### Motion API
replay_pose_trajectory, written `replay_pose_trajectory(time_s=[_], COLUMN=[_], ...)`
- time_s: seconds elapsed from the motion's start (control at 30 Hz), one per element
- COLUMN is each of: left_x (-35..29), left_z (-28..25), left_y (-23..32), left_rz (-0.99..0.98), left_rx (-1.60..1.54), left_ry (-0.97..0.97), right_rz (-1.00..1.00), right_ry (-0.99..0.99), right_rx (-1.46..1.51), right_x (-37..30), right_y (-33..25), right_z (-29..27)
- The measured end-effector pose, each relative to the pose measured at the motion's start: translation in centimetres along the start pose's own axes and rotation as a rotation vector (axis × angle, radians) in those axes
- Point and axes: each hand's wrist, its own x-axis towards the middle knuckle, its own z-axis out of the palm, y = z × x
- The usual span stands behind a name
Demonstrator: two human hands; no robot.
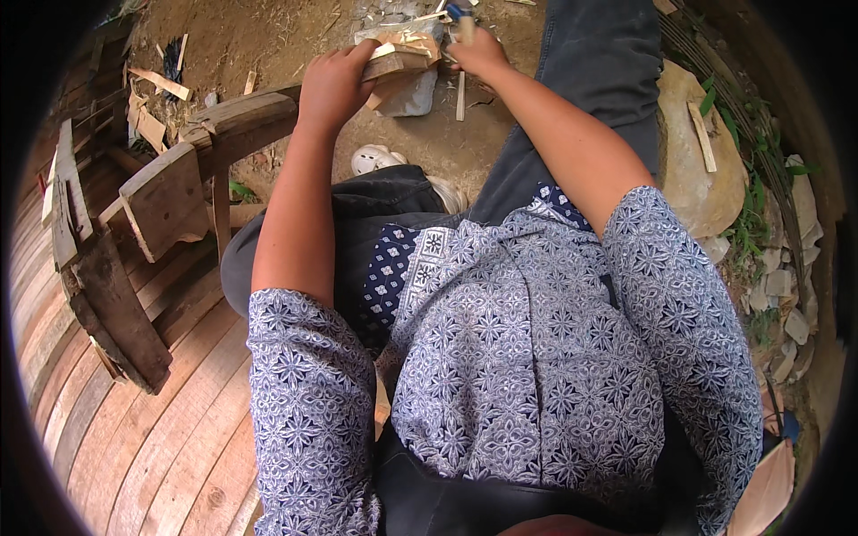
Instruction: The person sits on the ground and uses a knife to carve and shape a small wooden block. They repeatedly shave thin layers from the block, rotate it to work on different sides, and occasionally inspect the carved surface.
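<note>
My left hand is closed around the near side of a wooden block, which lies against a grey stone on the ground. Pale, freshly cut wood and loose chips show on the block's top. Just to the right of the block, my right hand grips a tool with a pale wooden handle and a blue part at its upper end. The tool's working end is not clear, so its kind cannot be told. A thin wood strip lies below my right hand.
Weathered timber pieces stand at the left above a slatted plank floor. Wood scraps are scattered over the dirt. A large tan rock with a wood sliver on it sits beside my outstretched leg, near more stones and plants.
</note>
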Motion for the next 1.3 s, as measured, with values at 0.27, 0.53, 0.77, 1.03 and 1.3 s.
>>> replay_pose_trajectory(time_s=[0.27,0.53,0.77,1.03,1.3], left_x=[0.0,-0.4,0.1,-0.1,2.2], left_z=[-0.6,-0.6,-1.1,0.9,-0.3], left_y=[0.5,0.7,1.0,0.2,0.6], left_rz=[-0.148,-0.307,-0.268,-0.174,-0.227], left_rx=[0.066,0.017,-0.072,-0.182,-0.212], left_ry=[-0.159,-0.228,-0.248,-0.117,-0.295], right_rz=[-0.044,-0.170,-0.156,0.043,-0.124], right_ry=[0.132,-0.104,-0.363,-0.438,-0.341], right_rx=[-0.325,-0.520,-0.452,-0.321,-0.574], right_x=[0.4,-2.8,-8.9,-9.4,-7.3], right_y=[0.5,0.0,-4.4,-6.0,-5.0], right_z=[-1.3,-1.5,-2.3,-2.5,-2.1])
